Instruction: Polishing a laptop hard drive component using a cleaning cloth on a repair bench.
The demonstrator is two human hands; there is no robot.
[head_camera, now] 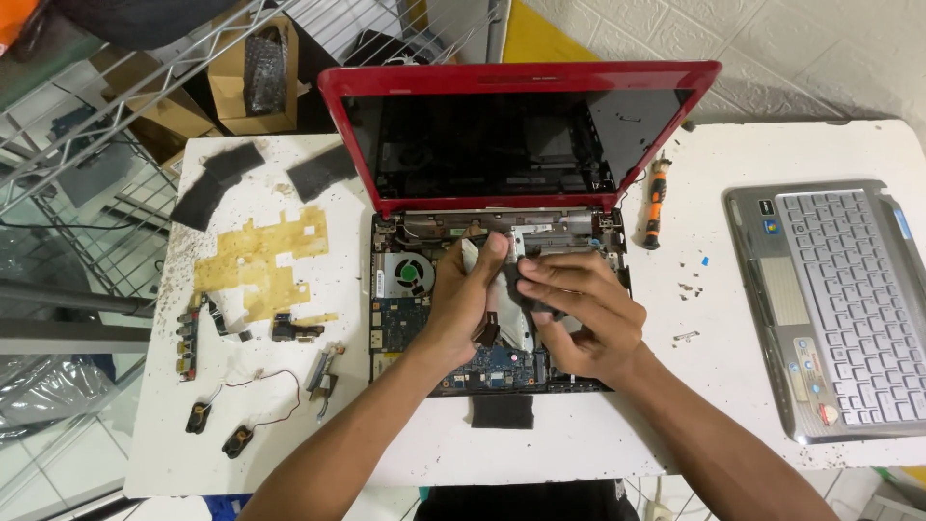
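On a white surface (pixel 579 453), a yellow foil sheet (pixel 258 265) and small speakers (pixel 217 429) lie left of an opened red laptop (pixel 502 241). Over its bared base, the left hand (pixel 463 294) pinches a pale strip (pixel 471 256); the right hand (pixel 579 314) grips a dark pad (pixel 529 285). A grey keyboard panel (pixel 839 309) rests far right.

A grey keyboard cover (pixel 839 309) lies at the table's (pixel 579 453) right edge; an orange screwdriver (pixel 656 203) nearer the back edge.
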